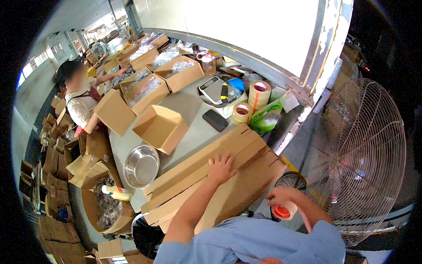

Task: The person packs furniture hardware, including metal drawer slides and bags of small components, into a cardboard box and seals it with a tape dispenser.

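Biggest first: grey flat-topped worktable (pixel 189 100) runs across the middle; big round wire fan guard (pixel 362 154) stands off to its R. Co-worker in pale top (pixel 81 105) is at the far L side, one arm out twd the open boxes.

Main item: long flat brown cardboard carton (pixel 252 174), w/ crease/slot lines, lying on the near part of the table, right in front of the wearer. L hand (pixel 222 169) is on top of it, palm down, fingers spread, not gripping anything. Beyond it, open shallow brown cardboard box (pixel 162 127); shiny round steel bowl (pixel 141 167) sits just L of the carton.

Smaller: white flat scale (pixel 215 90) at the back, stacked tan tape rolls (pixel 259 94) nr it, black rectangular phone (pixel 215 120) btwn scale & carton.

R hand (pixel 283 196) is off the carton's R edge, fingers curled round a red-cored tape roll (pixel 283 212); exact finger placement too small to tell. Smallest: black-and-yellow cutter (pixel 224 92), on the scale.

Step, prob.: carton steadied w/ L, tape at the ready in R. Next move would call for a free tape end, roll brought over the carton, & L pressure kept clear of the seam.
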Tool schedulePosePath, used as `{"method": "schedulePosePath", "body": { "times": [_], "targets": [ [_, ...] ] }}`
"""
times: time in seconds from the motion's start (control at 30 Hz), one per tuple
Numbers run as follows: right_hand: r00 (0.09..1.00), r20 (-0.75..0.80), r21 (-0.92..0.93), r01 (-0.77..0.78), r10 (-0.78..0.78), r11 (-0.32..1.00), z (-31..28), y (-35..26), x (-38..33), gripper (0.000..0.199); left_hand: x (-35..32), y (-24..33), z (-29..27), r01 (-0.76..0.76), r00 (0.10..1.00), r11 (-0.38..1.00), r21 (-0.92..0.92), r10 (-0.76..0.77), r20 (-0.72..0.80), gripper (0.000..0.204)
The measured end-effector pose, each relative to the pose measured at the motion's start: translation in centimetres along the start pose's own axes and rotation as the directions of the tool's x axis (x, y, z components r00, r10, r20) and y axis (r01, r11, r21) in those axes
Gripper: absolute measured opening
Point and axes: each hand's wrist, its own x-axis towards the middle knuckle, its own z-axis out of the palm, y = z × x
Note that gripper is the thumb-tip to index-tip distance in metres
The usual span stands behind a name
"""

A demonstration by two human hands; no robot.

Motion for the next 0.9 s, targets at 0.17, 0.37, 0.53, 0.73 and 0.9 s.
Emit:
{"method": "schedulePosePath", "body": {
  "times": [0.17, 0.37, 0.53, 0.73, 0.9],
  "targets": [
    [0.890, -0.455, 0.273, 0.158, -0.017, 0.949, -6.1, -0.1, -0.7, 0.039, -1.0, 1.1, 0.9, -0.043, 0.994, 0.998, 0.043, 0.048, -0.102, 0.064],
    [0.577, -0.746, -0.129, 0.365, -0.333, 0.922, -15.2, -4.1, 5.1, 0.033, -0.8, 0.5, 0.7, -0.053, 0.997, 0.998, -0.043, 0.050, -0.065, 0.064],
    [0.264, -0.928, -0.122, 0.455, -0.265, 0.882, -18.9, -7.6, 14.7, 0.029, -0.9, 0.6, 0.5, 0.000, 1.000, 1.000, -0.018, 0.000, 0.003, 0.066],
    [0.976, -0.212, -0.142, -0.083, 0.051, 0.986, -21.2, -7.6, 20.0, 0.048, -1.4, 1.3, -0.6, 0.008, 0.999, 1.000, -0.025, -0.007, 0.052, 0.067],
    [0.987, -0.069, -0.059, -0.153, 0.148, 0.987, -22.5, -8.7, 21.4, 0.037, -1.3, 1.2, -1.2, 0.027, 0.995, 0.999, -0.018, -0.025, 0.098, 0.063]
  ]
}}
